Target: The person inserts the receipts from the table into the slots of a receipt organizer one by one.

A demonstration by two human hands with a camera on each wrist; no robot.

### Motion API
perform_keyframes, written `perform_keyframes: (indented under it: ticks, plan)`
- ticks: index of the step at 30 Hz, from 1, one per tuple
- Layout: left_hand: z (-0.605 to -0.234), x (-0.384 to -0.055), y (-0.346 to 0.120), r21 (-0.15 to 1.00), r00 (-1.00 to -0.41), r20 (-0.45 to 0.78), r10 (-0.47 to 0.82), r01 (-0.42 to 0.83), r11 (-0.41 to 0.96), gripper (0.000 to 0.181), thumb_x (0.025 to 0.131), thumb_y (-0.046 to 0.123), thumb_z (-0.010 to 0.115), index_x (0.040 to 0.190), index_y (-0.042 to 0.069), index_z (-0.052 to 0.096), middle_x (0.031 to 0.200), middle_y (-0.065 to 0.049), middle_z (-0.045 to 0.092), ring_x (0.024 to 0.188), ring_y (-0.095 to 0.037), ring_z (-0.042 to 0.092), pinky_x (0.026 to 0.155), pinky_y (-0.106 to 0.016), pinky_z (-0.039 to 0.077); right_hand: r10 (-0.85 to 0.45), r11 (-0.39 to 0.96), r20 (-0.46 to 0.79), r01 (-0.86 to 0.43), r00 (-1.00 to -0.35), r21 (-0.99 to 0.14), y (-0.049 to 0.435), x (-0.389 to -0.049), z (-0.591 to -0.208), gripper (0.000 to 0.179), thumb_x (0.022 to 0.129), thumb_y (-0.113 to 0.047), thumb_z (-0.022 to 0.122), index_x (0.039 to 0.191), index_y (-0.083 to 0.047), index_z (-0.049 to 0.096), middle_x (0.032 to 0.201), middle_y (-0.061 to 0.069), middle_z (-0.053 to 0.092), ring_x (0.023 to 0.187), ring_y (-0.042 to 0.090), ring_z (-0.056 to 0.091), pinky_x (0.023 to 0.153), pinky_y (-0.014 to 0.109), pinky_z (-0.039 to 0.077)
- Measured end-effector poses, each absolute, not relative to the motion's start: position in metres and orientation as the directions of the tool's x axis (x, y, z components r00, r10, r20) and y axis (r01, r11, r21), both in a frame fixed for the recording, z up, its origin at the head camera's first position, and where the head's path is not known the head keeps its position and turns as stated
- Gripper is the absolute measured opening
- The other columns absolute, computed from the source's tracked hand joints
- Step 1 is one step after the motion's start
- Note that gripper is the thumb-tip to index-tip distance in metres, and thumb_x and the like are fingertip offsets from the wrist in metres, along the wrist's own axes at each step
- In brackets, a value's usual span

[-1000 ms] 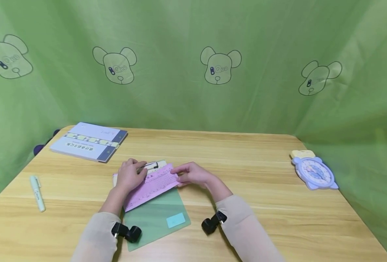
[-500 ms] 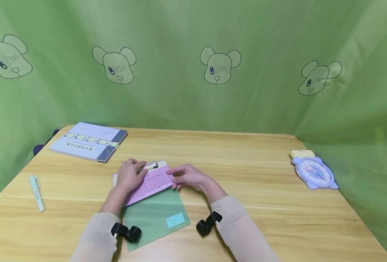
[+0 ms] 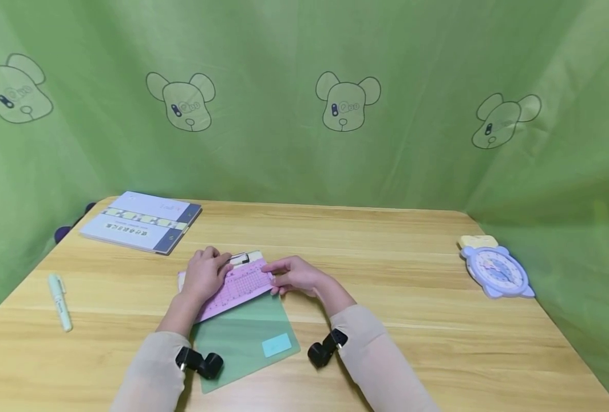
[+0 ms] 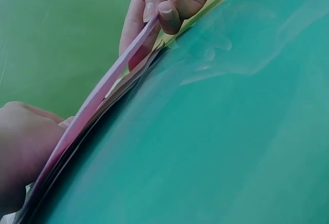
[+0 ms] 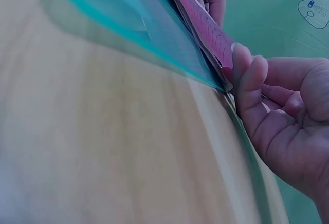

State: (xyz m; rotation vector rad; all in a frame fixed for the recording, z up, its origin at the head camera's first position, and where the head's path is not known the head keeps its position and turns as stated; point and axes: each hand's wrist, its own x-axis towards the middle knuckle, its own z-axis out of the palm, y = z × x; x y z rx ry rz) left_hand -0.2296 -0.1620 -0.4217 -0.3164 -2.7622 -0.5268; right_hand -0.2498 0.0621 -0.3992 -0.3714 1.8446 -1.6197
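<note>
A green see-through clipboard [image 3: 232, 357] lies slanted on the table, with a metal clip [image 3: 240, 260] at its far edge. Over its upper part is a pink printed sheet [image 3: 242, 283] with a grid. My left hand [image 3: 204, 276] grips the clipboard's far edge by the clip, its thumb over the pink sheet; its other fingertips are hidden. The right hand [image 3: 296, 274] pinches the pink sheet's right end between thumb and fingers. In the right wrist view the sheet's pink edge [image 5: 205, 26] stands raised above other layers on the clipboard.
A pale green highlighter [image 3: 59, 302] lies to the left. A notebook [image 3: 142, 220] is at the back left. On the right edge stand a blue toy-like clock [image 3: 495, 270] and a yellowish block [image 3: 477, 242]. A green curtain [image 3: 273, 166] hangs behind the table.
My right hand has moved slightly left and the pink sheet with it, pushed up toward the clip, baring more of the green board. The left hand has stayed almost still.
</note>
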Motion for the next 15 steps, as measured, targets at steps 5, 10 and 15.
perform_keyframes:
  ticks: [5,10,15]
  plan:
    - [-0.4222,-0.2309,-0.1619,0.301,-0.925,0.343,0.161,0.27,0.915,0.031,0.083,0.024,0.057,0.109,0.007,0.06,0.094,-0.012,0.05,0.082,-0.028,0.043,0.073,-0.04,0.033,-0.595,0.197,-0.292,0.216,-0.749,-0.956,0.0608,-0.2515,-0.3991,0.042,0.077,0.011,0.052,0.118,0.003,0.049,0.097,0.016,0.056,0.062,0.017,0.056,0.054,0.023,0.045]
    - [-0.4221,-0.231,-0.1624,0.3,-0.925,0.346,0.16,0.27,0.915,0.03,0.084,0.024,0.056,0.108,0.007,0.061,0.093,-0.011,0.05,0.081,-0.027,0.042,0.072,-0.04,0.033,-0.582,0.197,-0.304,0.232,-0.754,-0.953,0.0586,-0.2533,-0.3982,0.042,0.077,0.011,0.051,0.118,0.002,0.049,0.098,0.015,0.055,0.061,0.017,0.056,0.053,0.022,0.045]
    - [-0.4219,-0.2309,-0.1621,0.305,-0.924,0.346,0.163,0.275,0.912,0.029,0.084,0.024,0.055,0.107,0.007,0.061,0.093,-0.011,0.05,0.08,-0.027,0.042,0.072,-0.039,0.033,-0.572,0.205,-0.307,0.23,-0.76,-0.951,0.0571,-0.2557,-0.3984,0.041,0.078,0.012,0.05,0.118,0.003,0.049,0.099,0.014,0.055,0.06,0.016,0.055,0.052,0.022,0.045]
